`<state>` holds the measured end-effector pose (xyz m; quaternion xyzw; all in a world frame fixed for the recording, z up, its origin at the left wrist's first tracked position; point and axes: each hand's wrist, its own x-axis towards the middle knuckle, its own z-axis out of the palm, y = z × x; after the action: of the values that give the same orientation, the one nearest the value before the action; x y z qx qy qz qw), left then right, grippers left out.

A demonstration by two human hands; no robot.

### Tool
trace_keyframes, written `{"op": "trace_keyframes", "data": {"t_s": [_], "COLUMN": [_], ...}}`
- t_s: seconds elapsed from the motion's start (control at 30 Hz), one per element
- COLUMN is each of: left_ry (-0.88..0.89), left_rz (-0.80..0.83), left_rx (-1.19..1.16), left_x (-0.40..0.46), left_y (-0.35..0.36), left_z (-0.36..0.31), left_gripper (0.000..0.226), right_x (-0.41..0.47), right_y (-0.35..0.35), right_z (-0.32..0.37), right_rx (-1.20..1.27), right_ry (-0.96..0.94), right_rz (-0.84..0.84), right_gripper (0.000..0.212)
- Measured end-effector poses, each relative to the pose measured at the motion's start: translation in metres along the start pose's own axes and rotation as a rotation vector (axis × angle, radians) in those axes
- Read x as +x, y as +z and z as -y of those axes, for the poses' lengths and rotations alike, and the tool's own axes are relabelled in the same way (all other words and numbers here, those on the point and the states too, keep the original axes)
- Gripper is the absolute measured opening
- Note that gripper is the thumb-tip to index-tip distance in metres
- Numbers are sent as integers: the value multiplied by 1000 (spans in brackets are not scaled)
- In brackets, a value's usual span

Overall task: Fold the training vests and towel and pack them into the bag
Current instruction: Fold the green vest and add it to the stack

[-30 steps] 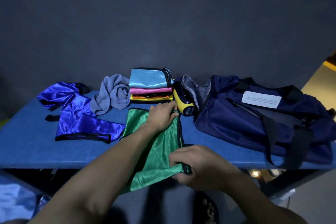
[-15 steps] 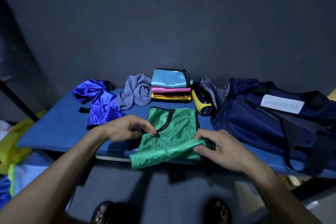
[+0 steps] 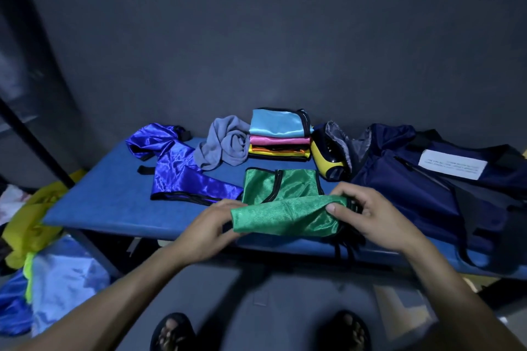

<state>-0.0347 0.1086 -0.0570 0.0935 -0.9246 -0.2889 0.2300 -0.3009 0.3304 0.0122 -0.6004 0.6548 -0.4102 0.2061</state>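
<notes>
Blue bench (image 3: 114, 202), front edge: left hand (image 3: 209, 229) and right hand (image 3: 368, 219) both pinch green vest (image 3: 285, 208); bag (image 3: 427, 188) right.

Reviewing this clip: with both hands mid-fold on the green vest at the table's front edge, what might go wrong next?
1. The shiny green mesh vest is gripped by the left hand and right hand right at the front edge of the blue padded table; a slipped grip could drop it to the floor.
2. Its black trim loops dangle below the edge and may snag or undo the fold.
</notes>
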Motion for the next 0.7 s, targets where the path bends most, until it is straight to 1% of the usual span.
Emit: {"op": "trace_keyframes", "data": {"t_s": [0.07, 0.17, 0.23, 0.33, 0.37, 0.43, 0.47, 0.5, 0.53, 0.57, 0.6, 0.63, 0.7], "left_ry": [-77, -176, -232, -281, -284, -299, -314, -327, -340, -357, -379, -394, -425], "left_rz": [20, 59, 59, 46, 35, 11, 10, 11, 15, 11, 1, -7, -21], "left_rx": [-126, -255, -360, -444, -453, -456, -455, -456, -461, -462, -467, -479, -519], "left_x": [0, 2, 6, 11, 13, 16, 17, 18, 19, 21, 24, 28, 36], "left_y": [1, 1, 1, 1, 2, 2, 3, 4, 5, 6, 6, 6, 7], "left_z": [2, 5, 4, 4, 7, 12, 15, 18, 18, 18, 16, 15, 15], "left_gripper": [14, 20, 22, 22, 24, 47, 57, 58, 53, 44, 37, 32, 31], "right_x": [2, 10, 19, 37, 42, 48, 48, 47, 44, 45, 47, 52, 64], "right_y": [1, 5, 9, 13, 11, 4, 0, -2, -3, -1, 1, 1, 3], "right_z": [2, -6, -16, -18, -16, -19, -23, -28, -29, -34, -34, -39, -42], "right_rx": [73, 108, 117, 211, 270, 410, 451, 460, 485, 499, 497, 480, 507], "right_ry": [31, 141, 224, 338, 387, 492, 546, 603, 657, 703, 730, 732, 669], "right_rz": [-11, -71, -101, -138, -153, -133, -84, -12, 61, 82, 56, -8, -165], "right_gripper": [16, 19, 21, 23, 26, 42, 52, 62, 69, 73, 74, 72, 61]}}
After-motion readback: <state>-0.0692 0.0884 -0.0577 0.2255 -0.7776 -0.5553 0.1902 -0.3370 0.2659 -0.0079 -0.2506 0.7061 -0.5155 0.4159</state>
